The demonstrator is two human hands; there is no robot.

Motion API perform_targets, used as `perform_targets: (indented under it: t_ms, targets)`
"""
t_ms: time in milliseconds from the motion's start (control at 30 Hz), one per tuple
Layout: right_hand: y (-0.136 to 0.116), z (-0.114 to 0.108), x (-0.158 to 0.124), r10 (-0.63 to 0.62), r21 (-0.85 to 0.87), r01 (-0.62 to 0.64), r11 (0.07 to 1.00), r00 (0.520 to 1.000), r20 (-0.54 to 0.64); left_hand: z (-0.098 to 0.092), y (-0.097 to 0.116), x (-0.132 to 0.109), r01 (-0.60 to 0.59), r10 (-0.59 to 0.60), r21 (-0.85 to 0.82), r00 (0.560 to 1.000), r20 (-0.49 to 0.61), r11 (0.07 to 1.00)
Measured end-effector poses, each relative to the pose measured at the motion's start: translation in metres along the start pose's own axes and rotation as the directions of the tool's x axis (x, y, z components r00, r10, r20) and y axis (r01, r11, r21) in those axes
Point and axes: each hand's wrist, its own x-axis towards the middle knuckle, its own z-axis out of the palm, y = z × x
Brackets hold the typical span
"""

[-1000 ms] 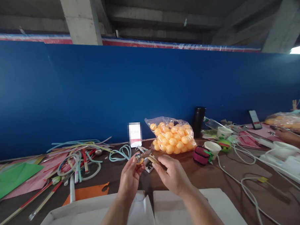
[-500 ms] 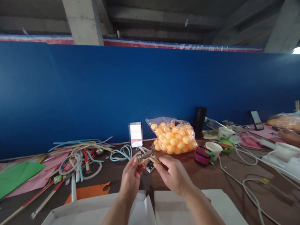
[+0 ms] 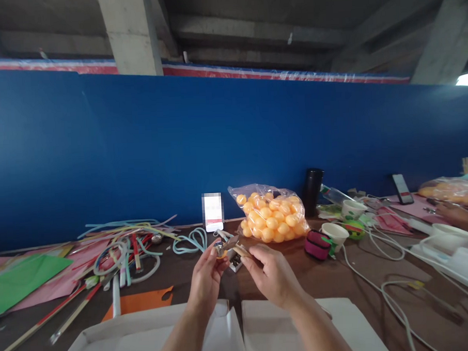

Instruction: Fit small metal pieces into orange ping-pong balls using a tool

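Note:
My left hand (image 3: pixel 206 274) is closed on a small round piece (image 3: pixel 220 248), partly shiny and partly orange, near the middle of the table. Close to its right, my right hand (image 3: pixel 272 273) pinches a light wooden-looking stick (image 3: pixel 242 250). A dark, flat tip (image 3: pixel 231 242) reaches from the stick toward the round piece; whether they touch is unclear. Below and between the hands lies a small open box (image 3: pixel 235 260) with dark bits in it, partly hidden by my fingers.
Behind stand a phone (image 3: pixel 213 218), a clear bag of orange balls (image 3: pixel 272 215) and a black bottle (image 3: pixel 313 190). Tubes (image 3: pixel 124 252) and coloured paper (image 3: pixel 25 278) lie left. White boxes (image 3: pixel 148 337) fill the front; cups (image 3: pixel 335 233) and cables (image 3: pixel 390 303) lie right.
The whole view has shifted slightly, with things a little lower in the picture. Both hands keep nearly the same pose and hold the same things.

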Motion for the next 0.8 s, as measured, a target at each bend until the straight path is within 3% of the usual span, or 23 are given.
perform_targets:
  t_ms: [500,800]
  targets:
    - [0.0031,0.0023,0.0001,-0.004,-0.015,0.004,1.000,1.000,-0.009,0.0009,-0.0005,0.0004,-0.022,0.023,-0.044,0.999,0.024,0.999]
    - [-0.0009,-0.0009,-0.0016,-0.022,0.013,0.023,1.000,0.995,-0.099,-0.0002,-0.0007,-0.0014,-0.021,0.022,-0.020,0.999,0.045,1.000]
